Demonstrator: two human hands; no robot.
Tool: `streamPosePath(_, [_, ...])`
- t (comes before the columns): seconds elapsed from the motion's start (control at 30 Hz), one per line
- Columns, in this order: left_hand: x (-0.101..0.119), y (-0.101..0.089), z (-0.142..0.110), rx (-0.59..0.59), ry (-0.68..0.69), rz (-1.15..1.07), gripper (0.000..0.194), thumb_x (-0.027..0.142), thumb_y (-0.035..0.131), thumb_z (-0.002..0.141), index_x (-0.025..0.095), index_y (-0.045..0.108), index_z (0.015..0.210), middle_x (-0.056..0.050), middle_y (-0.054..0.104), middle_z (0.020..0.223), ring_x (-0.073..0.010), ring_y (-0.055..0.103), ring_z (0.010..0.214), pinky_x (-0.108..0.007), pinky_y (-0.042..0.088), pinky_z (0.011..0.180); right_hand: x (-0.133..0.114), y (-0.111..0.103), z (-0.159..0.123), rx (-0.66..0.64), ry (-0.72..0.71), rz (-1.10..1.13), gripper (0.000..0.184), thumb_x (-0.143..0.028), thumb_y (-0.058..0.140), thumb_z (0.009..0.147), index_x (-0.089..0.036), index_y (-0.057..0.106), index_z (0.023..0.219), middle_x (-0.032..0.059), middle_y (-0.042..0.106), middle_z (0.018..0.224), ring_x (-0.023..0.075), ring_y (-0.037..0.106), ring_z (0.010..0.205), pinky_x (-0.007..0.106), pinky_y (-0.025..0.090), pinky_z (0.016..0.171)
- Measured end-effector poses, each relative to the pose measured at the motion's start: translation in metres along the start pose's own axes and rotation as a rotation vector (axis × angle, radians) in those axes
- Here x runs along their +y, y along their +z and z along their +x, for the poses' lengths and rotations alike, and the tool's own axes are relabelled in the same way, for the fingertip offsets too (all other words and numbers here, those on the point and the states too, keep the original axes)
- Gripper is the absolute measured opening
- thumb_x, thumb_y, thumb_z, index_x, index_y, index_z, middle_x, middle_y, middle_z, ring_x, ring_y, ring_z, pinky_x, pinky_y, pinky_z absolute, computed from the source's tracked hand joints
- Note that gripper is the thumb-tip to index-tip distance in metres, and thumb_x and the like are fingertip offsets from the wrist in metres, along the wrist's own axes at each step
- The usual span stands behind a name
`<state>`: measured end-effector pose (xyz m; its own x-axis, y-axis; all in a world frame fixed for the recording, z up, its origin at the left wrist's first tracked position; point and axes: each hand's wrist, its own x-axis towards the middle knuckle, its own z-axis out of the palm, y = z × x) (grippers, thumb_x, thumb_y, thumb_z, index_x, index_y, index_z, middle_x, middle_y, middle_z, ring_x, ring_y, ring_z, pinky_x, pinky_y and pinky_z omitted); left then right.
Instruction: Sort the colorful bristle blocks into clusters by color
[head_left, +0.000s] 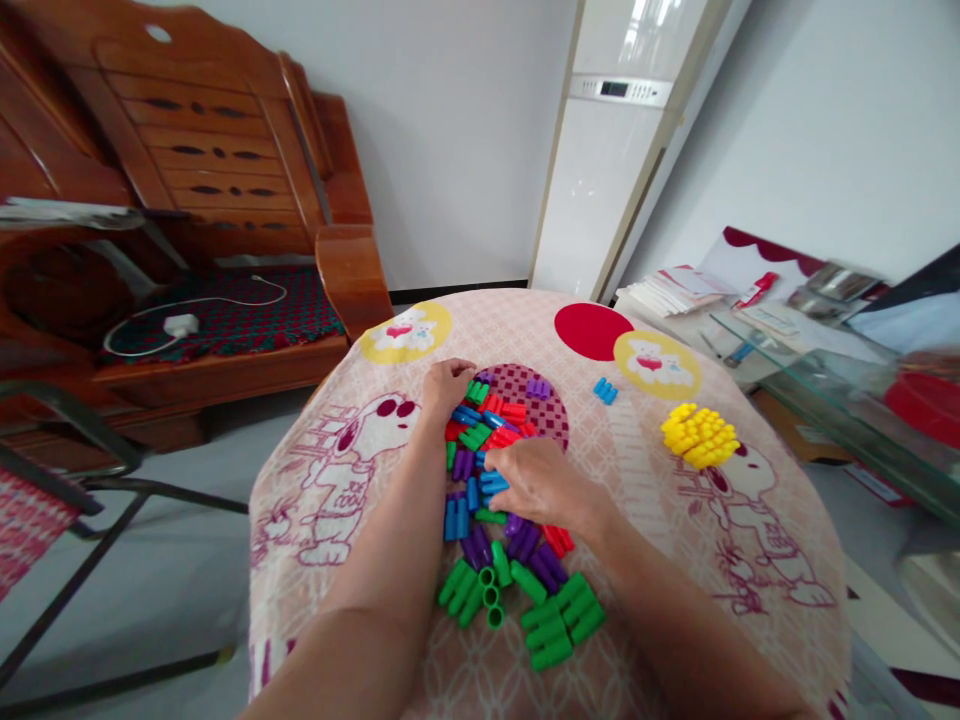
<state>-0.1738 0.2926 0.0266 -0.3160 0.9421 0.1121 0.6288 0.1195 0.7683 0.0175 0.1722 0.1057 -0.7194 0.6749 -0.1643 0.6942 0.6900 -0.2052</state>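
Observation:
A pile of tube-shaped plastic building blocks in green, blue, red and purple lies on the table in front of me, with a red block [557, 540] at its right side. At its far left edge, my left hand [448, 385] rests curved against the pile, its fingers partly hidden, beside a green block [477, 392]. Over the middle reaches my right hand [541, 482], fingers bent and closed on a blue block [493, 486]. Nearer to me lie purple blocks [547, 568] and joined green blocks [562, 622]. One green block [491, 598] shows its hollow ends.
Yellow blocks [699, 436] stand bunched together at the right. Single purple [538, 388] and blue [605, 391] pieces lie beyond the pile. A patterned cloth [600, 470] covers the round table. A wooden bench [225, 170] is at left, a glass-topped table [810, 370] at right.

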Motion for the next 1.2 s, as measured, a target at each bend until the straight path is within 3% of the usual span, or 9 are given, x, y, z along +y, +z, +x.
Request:
streamPosePath(0.17, [-0.003, 0.001, 0.002, 0.001, 0.005, 0.010, 0.027, 0.025, 0.059, 0.083, 0.020, 0.078, 0.102, -0.005, 0.078, 0.097, -0.0190, 0.071, 0.090, -0.024, 0.051, 0.082, 0.009, -0.006, 0.000, 0.024, 0.073, 0.020, 0.010, -0.027, 0.069, 0.080, -0.018, 0.067, 0.083, 0.0045, 0.071, 0.079, 0.0185, 0.065, 0.076, 0.025, 0.034, 0.061])
streamPosePath(0.23, [-0.004, 0.001, 0.003, 0.000, 0.009, 0.012, 0.028, 0.027, 0.059, 0.083, 0.020, 0.078, 0.101, -0.005, 0.078, 0.096, -0.0193, 0.071, 0.090, -0.025, 0.051, 0.082, 0.023, -0.011, 0.000, 0.113, 0.114, 0.136, 0.008, -0.025, 0.069, 0.077, -0.018, 0.064, 0.076, 0.0014, 0.068, 0.072, 0.0152, 0.061, 0.068, 0.024, 0.032, 0.059])
streamPosePath(0.37, [-0.005, 0.000, 0.003, 0.001, 0.018, 0.009, 0.028, 0.027, 0.058, 0.083, 0.020, 0.078, 0.102, -0.006, 0.078, 0.096, -0.0199, 0.071, 0.091, -0.025, 0.051, 0.082, 0.079, -0.016, -0.006, 0.550, 0.315, 0.403, 0.010, -0.027, 0.062, 0.078, -0.019, 0.061, 0.073, -0.0013, 0.063, 0.062, 0.0137, 0.057, 0.060, 0.023, 0.036, 0.058])
streamPosePath(0.47, [-0.003, -0.001, 0.003, -0.009, 0.013, 0.017, 0.028, 0.026, 0.058, 0.083, 0.019, 0.078, 0.102, -0.006, 0.078, 0.097, -0.0206, 0.071, 0.094, -0.025, 0.051, 0.081, 0.129, -0.012, -0.012, 0.889, 0.560, 0.413, 0.015, -0.033, 0.060, 0.077, -0.019, 0.063, 0.073, 0.0023, 0.066, 0.064, 0.0194, 0.062, 0.068, 0.027, 0.042, 0.062])
streamPosePath(0.57, [-0.001, -0.002, 0.003, -0.008, 0.014, 0.020, 0.028, 0.024, 0.057, 0.082, 0.020, 0.078, 0.100, -0.006, 0.078, 0.096, -0.0206, 0.070, 0.095, -0.024, 0.051, 0.080, 0.163, -0.003, -0.018, 1.030, 0.768, 0.308, 0.019, -0.036, 0.059, 0.076, -0.019, 0.066, 0.074, 0.0080, 0.071, 0.071, 0.0248, 0.066, 0.075, 0.032, 0.047, 0.070])
streamPosePath(0.67, [0.000, -0.002, 0.002, -0.005, 0.013, 0.025, 0.028, 0.024, 0.057, 0.082, 0.020, 0.078, 0.101, -0.006, 0.078, 0.095, -0.0207, 0.070, 0.095, -0.024, 0.051, 0.081, 0.179, 0.010, -0.020, 1.041, 0.885, 0.184, 0.021, -0.036, 0.056, 0.078, -0.018, 0.068, 0.077, 0.0120, 0.074, 0.079, 0.0270, 0.067, 0.081, 0.034, 0.047, 0.076])
streamPosePath(0.77, [0.001, -0.002, 0.002, -0.011, 0.005, 0.038, 0.029, 0.024, 0.057, 0.083, 0.019, 0.078, 0.102, -0.007, 0.078, 0.096, -0.0209, 0.070, 0.094, -0.025, 0.051, 0.081, 0.186, 0.023, -0.017, 0.969, 0.917, 0.132, 0.023, -0.036, 0.054, 0.080, -0.017, 0.068, 0.082, 0.0140, 0.075, 0.083, 0.0272, 0.067, 0.082, 0.034, 0.046, 0.076])
streamPosePath(0.93, [0.001, -0.003, 0.002, -0.018, 0.010, 0.048, 0.029, 0.025, 0.057, 0.084, 0.019, 0.078, 0.103, -0.007, 0.078, 0.097, -0.0205, 0.070, 0.095, -0.024, 0.051, 0.081, 0.195, 0.033, -0.010, 0.893, 0.908, 0.132, 0.026, -0.035, 0.054, 0.083, -0.014, 0.070, 0.086, 0.0159, 0.075, 0.086, 0.0267, 0.067, 0.084, 0.033, 0.045, 0.076])
streamPosePath(1.2, [0.001, 0.000, 0.001, -0.004, -0.007, 0.020, 0.028, 0.026, 0.059, 0.083, 0.020, 0.078, 0.102, -0.005, 0.078, 0.097, -0.0197, 0.071, 0.091, -0.025, 0.051, 0.081, 0.196, 0.029, -0.013, 0.807, 0.849, 0.063, 0.032, -0.035, 0.050, 0.086, -0.014, 0.074, 0.082, 0.0164, 0.075, 0.087, 0.0264, 0.066, 0.084, 0.032, 0.045, 0.074])
